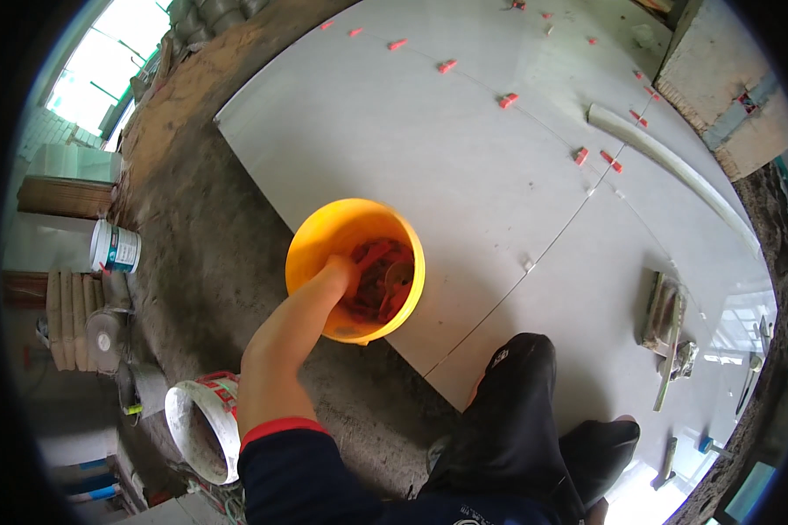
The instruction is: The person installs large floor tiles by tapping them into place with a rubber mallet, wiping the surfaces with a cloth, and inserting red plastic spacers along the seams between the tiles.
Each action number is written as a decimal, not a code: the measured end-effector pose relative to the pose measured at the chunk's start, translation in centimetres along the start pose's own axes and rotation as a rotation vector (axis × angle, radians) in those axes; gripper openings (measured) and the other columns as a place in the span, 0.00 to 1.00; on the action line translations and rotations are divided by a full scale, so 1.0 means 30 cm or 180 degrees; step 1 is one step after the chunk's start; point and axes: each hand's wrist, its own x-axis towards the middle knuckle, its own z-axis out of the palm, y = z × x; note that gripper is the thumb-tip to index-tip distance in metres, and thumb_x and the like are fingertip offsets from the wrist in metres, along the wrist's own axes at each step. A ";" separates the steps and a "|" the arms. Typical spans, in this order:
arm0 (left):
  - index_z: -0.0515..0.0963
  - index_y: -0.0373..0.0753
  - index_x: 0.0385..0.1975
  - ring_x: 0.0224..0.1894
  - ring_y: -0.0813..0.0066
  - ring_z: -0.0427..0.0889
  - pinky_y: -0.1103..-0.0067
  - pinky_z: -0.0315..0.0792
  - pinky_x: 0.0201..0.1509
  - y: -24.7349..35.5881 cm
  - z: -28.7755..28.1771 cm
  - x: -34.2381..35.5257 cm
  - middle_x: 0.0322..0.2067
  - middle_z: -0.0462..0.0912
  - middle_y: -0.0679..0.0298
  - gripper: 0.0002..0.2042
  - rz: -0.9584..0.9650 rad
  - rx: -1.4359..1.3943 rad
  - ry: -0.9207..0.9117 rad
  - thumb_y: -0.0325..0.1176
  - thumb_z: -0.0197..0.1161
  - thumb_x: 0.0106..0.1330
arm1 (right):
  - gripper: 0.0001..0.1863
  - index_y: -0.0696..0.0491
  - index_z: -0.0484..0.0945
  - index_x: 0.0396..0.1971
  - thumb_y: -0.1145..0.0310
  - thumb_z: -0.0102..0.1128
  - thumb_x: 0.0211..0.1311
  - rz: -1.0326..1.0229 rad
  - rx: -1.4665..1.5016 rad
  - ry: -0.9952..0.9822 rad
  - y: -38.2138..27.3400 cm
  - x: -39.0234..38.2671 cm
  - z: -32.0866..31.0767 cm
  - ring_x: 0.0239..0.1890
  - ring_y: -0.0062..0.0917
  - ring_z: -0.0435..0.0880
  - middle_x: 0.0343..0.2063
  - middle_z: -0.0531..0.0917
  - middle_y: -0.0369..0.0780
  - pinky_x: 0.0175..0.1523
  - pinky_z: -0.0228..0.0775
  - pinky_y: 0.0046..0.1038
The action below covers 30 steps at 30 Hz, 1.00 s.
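Note:
My left hand (pixel 341 269) reaches down into a yellow bucket (pixel 313 229), its fingers hidden among the contents. Inside lie many red plastic wedges (pixel 383 278), heaped and partly in shadow. Whether the hand grips any of them cannot be made out. The bucket straddles the edge of the large grey floor tiles (pixel 368 149) and the bare rough floor beside them. No right hand can be made out; a small patch of skin at the lower edge by my right leg is too cut off to identify.
Red wedges (pixel 509 101) stand along the tile joints. A long pale strip (pixel 674 171) lies on the tiles at right, near a trowel-like block tool (pixel 664 315). A white bucket (pixel 184 429) stands at lower left; another white pail (pixel 116 247) is farther left. My knees (pixel 525 359) are near the tiles.

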 end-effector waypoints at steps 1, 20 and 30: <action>0.78 0.49 0.57 0.50 0.65 0.79 0.68 0.75 0.48 0.008 -0.011 -0.010 0.54 0.81 0.62 0.23 -0.0057 -0.0091 0.0100 0.37 0.66 0.59 | 0.10 0.57 0.80 0.35 0.66 0.56 0.60 -0.0007 -0.0012 0.0011 -0.011 0.003 0.006 0.39 0.32 0.82 0.37 0.80 0.44 0.39 0.77 0.33; 0.73 0.47 0.61 0.37 0.68 0.76 0.72 0.72 0.36 0.548 -0.330 -0.309 0.46 0.82 0.61 0.23 0.0375 -0.3767 0.2860 0.34 0.62 0.64 | 0.12 0.54 0.84 0.32 0.64 0.61 0.51 -0.0439 -0.1984 0.0132 -0.120 0.096 0.068 0.43 0.41 0.85 0.40 0.85 0.45 0.48 0.78 0.40; 0.70 0.46 0.63 0.30 0.70 0.74 0.75 0.71 0.29 0.563 -0.394 -0.417 0.43 0.82 0.61 0.23 0.0222 -0.3663 0.3321 0.32 0.60 0.67 | 0.14 0.54 0.83 0.38 0.63 0.54 0.60 -0.0221 -0.1161 0.0455 -0.189 0.101 0.107 0.45 0.43 0.84 0.42 0.85 0.48 0.50 0.77 0.39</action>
